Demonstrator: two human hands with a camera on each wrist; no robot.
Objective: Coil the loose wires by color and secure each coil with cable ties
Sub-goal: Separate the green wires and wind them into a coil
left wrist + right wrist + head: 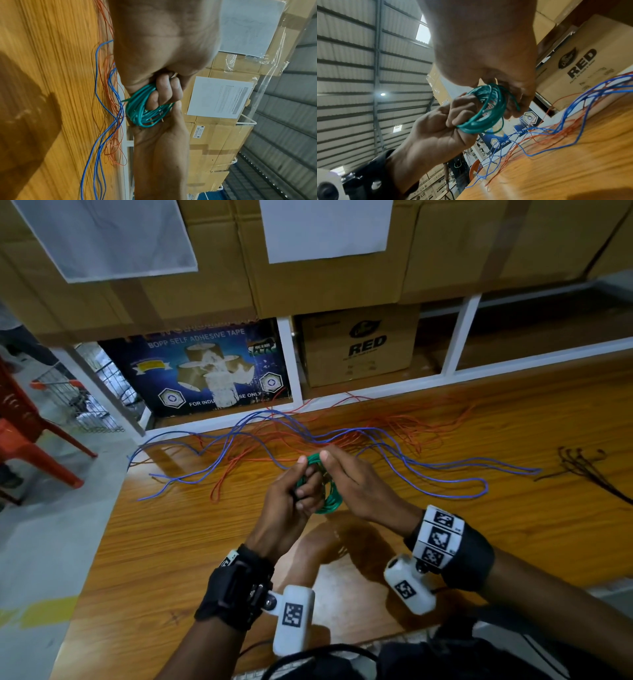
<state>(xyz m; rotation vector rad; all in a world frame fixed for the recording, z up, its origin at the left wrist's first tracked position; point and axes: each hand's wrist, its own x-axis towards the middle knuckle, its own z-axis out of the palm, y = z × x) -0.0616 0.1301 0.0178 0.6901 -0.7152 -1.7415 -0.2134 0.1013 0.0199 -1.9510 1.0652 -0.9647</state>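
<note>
Both hands point(322, 484) pinch the green coil point(329, 497) in curled fingers point(169, 92); it seems light and springy, best gripped across all loops.

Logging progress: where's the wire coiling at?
Done: the green wire coil is wound into a compact loop. In hand: the left hand grips it and the right hand pinches its top; no tie on it that I can see. Left: the blue wires and red wires lie loose and mixed on the wooden table; the black cable ties sit at the right, unused.
</note>
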